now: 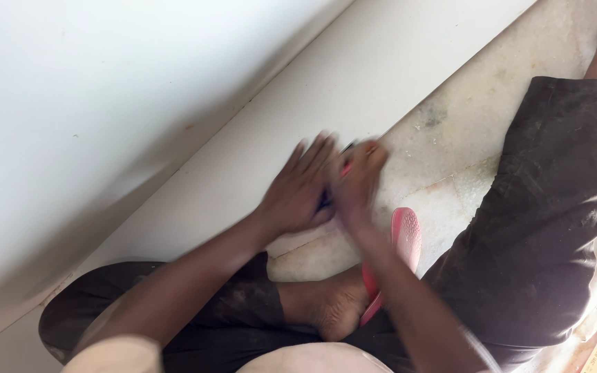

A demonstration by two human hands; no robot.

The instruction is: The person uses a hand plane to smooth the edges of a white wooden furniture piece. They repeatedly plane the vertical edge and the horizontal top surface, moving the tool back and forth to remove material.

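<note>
Marking flat white board (257,138) at frame centre: left hand (298,190) flat, fingers spread; right hand (357,176) pinching thin dark-and-red pen (345,166). Blurred. Next prob needs steady board.

one head view — looking steeply down, close over floor (450,131) and white board (278,124), seemingly tilted.

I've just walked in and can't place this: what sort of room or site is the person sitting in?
Probably an indoor spot where fitting or carpentry work is under way. The person sits on a dusty, stained stone floor beside a long white board, wearing dust-marked dark trousers and a pink sandal. Both hands are blurred at the board's edge.
</note>
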